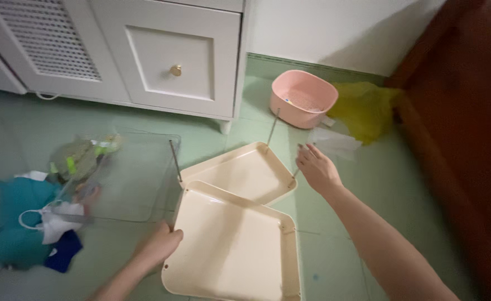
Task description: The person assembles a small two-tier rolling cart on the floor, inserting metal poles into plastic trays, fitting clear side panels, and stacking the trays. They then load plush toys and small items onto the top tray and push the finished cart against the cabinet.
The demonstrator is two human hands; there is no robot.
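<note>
With the left hand (159,245) clamped on the near cream tray (234,248) at its nine o'clock edge, the right hand (317,167) — fingers loosely apart — touches a metal rod (294,174) at the far tray (242,173)'s three o'clock corner — seemingly mid-assembly; next wants careful rod alignment.

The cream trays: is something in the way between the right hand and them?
Nothing visible. The right hand hovers open just beside the far cream tray's right corner, its fingers near a thin metal rod standing there. The left hand already grips the near cream tray's left edge.
</note>
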